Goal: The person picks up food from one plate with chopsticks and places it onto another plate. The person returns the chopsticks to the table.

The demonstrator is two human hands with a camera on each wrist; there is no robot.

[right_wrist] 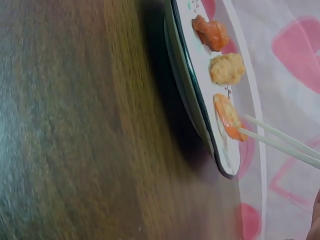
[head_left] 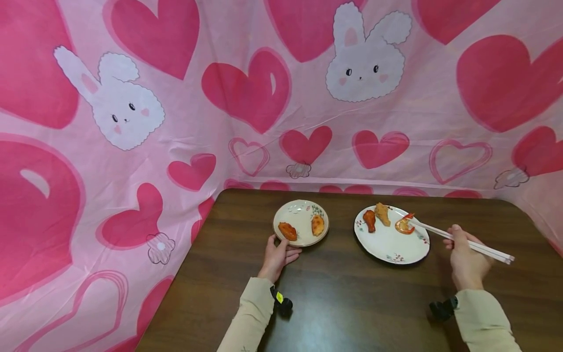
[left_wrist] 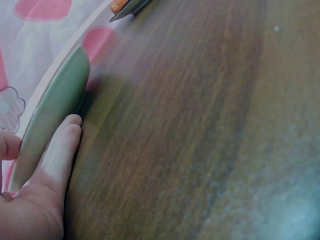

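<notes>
My left hand (head_left: 277, 256) grips the near rim of a small round plate (head_left: 303, 227), thumb at the rim and fingers under its edge. Two browned food pieces lie on it, one at the left (head_left: 288, 231) and one at the right (head_left: 317, 225). In my right hand (head_left: 469, 261) is a pair of pale chopsticks (head_left: 457, 237). Their tips touch a cooked shrimp (head_left: 402, 227) on the larger white plate (head_left: 382, 247); the right wrist view shows the tips at the shrimp's end (right_wrist: 228, 117). Beside it sit a glazed drumstick (head_left: 369, 220) and a battered fried piece (head_left: 382, 214).
Both plates stand on a dark wooden table (head_left: 334, 298), toward its far edge. A pink cloth (head_left: 246, 161) with hearts and rabbits hangs behind and along the left side. A dark wrist camera (head_left: 285, 307) is strapped at each sleeve.
</notes>
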